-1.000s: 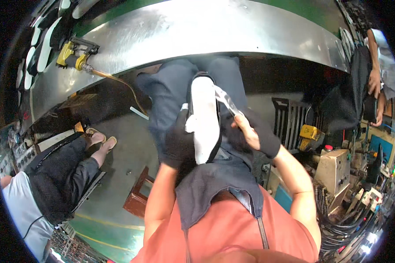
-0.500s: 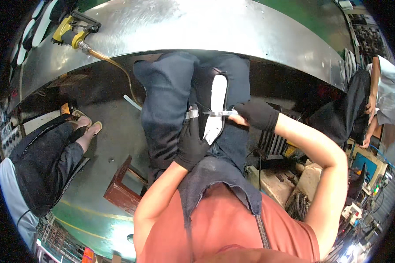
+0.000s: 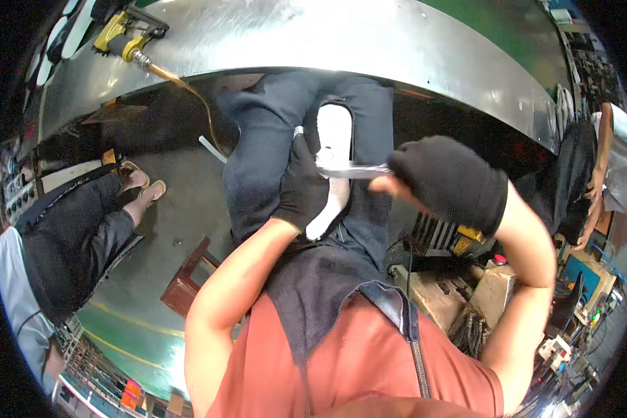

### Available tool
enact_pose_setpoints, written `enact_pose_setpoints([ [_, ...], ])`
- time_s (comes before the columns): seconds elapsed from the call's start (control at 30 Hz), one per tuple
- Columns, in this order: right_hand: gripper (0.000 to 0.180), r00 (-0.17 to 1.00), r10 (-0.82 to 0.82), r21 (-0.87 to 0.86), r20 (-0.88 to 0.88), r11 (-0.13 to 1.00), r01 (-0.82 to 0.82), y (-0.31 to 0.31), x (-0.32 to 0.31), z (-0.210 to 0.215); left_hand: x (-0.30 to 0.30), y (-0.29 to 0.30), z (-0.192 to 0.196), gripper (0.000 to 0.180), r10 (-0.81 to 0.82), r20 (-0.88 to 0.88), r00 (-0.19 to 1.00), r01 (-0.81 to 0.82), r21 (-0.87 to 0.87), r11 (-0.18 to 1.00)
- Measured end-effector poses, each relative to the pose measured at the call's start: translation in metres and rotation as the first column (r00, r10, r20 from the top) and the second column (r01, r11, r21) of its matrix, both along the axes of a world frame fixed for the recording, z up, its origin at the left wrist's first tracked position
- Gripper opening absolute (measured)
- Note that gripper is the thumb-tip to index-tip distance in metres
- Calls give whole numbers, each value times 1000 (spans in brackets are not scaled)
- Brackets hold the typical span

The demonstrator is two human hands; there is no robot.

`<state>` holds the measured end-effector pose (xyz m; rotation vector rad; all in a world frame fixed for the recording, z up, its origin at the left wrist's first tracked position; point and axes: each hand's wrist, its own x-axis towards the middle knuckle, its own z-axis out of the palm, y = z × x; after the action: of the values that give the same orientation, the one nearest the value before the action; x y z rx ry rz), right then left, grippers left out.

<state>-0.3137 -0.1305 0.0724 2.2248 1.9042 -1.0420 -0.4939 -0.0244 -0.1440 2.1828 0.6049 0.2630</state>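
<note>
A shoe-shaped piece (image 3: 335, 125) with a white underside and a dark edge lies across my lap, white face up, its narrow end toward my body. My left hand (image 3: 302, 182), in a black glove with bare or taped fingertips, grips it along its left side. From the right, my right hand (image 3: 447, 177), also black-gloved, is closed around a thin-bladed knife (image 3: 361, 171). The blade is blurred and crosses the white face at its middle, near the left fingers. Whether it touches the surface I cannot tell.
Ahead runs a metal bench (image 3: 279, 43). A yellow air-powered tool (image 3: 120, 40) with a hose (image 3: 181, 82) lies on it, beside several white-soled shoes. A brown stool (image 3: 186, 285) stands to my left. One person sits at far left, another at far right. Machinery (image 3: 432, 292) stands to my right.
My right hand has risen and looks larger. The shoe-shaped piece has shifted slightly left and straightened, and the left hand has moved down its side. The view has shifted a little.
</note>
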Motion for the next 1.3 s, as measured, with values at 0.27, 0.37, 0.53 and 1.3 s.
enact_pose_setpoints([
  [0.27, 38, 815, -416, -92, -403, 904, 417, -78, -51, -104, -93, -6, -23, 59, 0, -131, 991, -131, -991, -32],
  [0.37, 50, 616, -696, -431, -369, 715, 550, -98, -57, -107, -93, -11, -36, 48, -238, 85, 967, 196, -848, 493],
  [0.53, 40, 798, -446, -226, -404, 894, 386, -50, -53, -44, -56, -33, 22, 44, -28, -2, 1000, 15, -789, 614],
  [1.3, 36, 460, -706, -239, -539, 652, 720, -150, -100, -74, -9, 0, 26, 64, -78, 104, 992, 112, -383, 917],
])
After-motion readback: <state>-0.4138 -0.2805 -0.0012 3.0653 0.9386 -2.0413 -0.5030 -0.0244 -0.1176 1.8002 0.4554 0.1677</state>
